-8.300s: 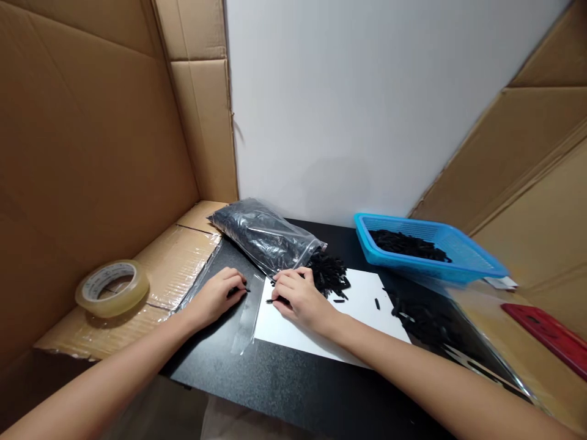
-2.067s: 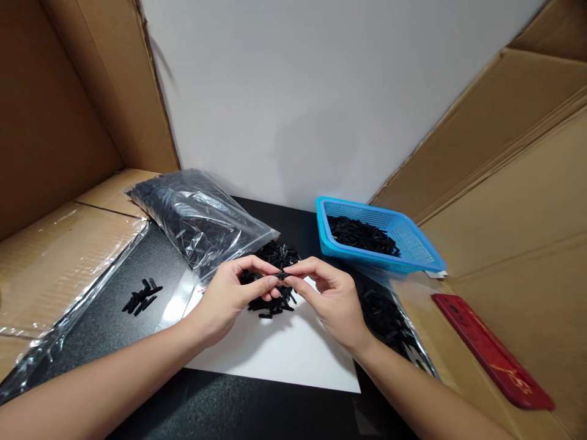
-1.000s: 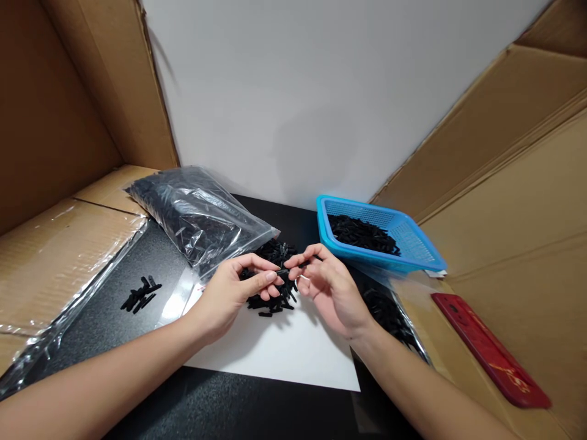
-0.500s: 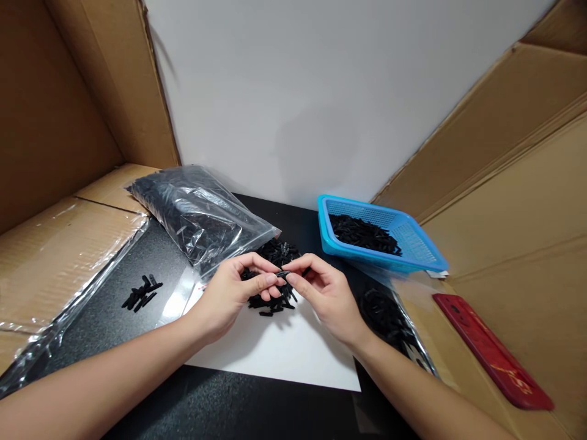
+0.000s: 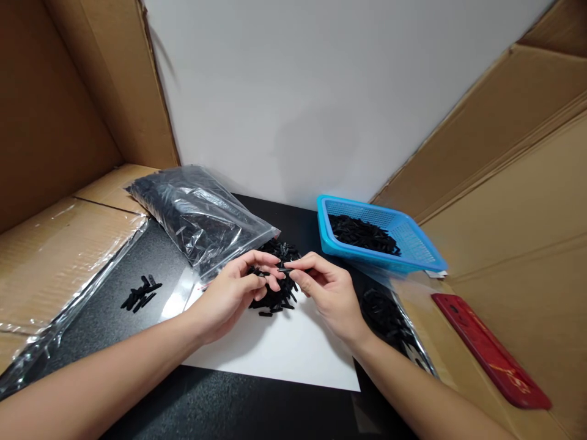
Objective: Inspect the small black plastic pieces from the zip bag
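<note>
Both our hands meet just above a white sheet [image 5: 284, 348]: our left hand [image 5: 229, 296] and our right hand [image 5: 328, 293] pinch one small black piece [image 5: 285, 269] between their fingertips, the other fingers curled loosely. Whether the piece is one part or two we cannot tell. Right beneath the fingertips lies a pile [image 5: 275, 293] of the same black pieces, resting on the sheet's far edge. Well to the left of our left hand, a small cluster [image 5: 140, 294] of pieces lies apart on the black bench [image 5: 220, 409]. Just to the right of our right wrist, more dark pieces [image 5: 387, 315] lie under clear film. Farther right is a red strip [image 5: 490, 351] on the cardboard. Beyond our left hand a clear bag [image 5: 197, 214] full of black pieces lies with its mouth toward the pile. Beyond our right hand sits a blue basket [image 5: 413, 253] holding more pieces, close to the white wall [image 5: 298, 91].
</note>
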`<action>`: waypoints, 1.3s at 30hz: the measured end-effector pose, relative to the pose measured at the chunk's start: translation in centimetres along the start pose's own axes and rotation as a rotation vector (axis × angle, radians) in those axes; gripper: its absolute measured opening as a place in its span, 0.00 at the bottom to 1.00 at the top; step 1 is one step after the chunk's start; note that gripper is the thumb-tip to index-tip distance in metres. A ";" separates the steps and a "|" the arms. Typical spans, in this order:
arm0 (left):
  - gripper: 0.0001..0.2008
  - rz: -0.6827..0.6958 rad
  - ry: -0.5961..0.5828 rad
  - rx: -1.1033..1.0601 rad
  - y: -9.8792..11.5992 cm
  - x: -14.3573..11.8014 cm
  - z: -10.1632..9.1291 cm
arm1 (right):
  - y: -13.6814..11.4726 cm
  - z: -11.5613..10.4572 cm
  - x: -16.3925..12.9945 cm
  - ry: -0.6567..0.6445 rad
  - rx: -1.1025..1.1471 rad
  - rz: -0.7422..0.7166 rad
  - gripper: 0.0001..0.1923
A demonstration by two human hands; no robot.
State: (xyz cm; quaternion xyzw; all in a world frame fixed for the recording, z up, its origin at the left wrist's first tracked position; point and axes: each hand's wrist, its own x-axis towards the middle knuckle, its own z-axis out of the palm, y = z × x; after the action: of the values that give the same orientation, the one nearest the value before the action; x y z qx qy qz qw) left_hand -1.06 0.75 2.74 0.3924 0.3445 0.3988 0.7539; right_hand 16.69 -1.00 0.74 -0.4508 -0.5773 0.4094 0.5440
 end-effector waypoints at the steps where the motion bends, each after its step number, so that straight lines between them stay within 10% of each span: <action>1: 0.10 0.010 -0.002 0.011 -0.1 0.0 0.0 | 0.0 0.0 0.0 0.002 0.007 0.006 0.04; 13: 0.09 -0.014 -0.091 0.160 -0.5 0.2 -0.2 | 0.0 0.1 0.0 0.010 0.026 0.037 0.06; 23: 0.13 -0.146 -0.076 -0.023 0.0 -0.2 0.3 | -0.7 0.3 0.6 -0.062 0.443 0.358 0.10; 30: 0.21 -0.088 -0.120 0.069 -0.9 -0.3 -0.3 | -1.1 -0.3 0.2 -0.196 -0.355 -0.036 0.07; 39: 0.26 -0.043 -0.215 -0.058 -0.7 -0.5 -0.5 | -1.9 -1.1 0.2 -0.202 -0.528 -0.307 0.11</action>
State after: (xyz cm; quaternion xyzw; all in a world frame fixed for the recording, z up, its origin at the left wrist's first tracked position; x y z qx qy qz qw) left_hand -1.49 0.23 2.01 0.4033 0.2585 0.3479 0.8059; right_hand 17.62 -1.32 2.71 -0.4411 -0.7759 0.2011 0.4037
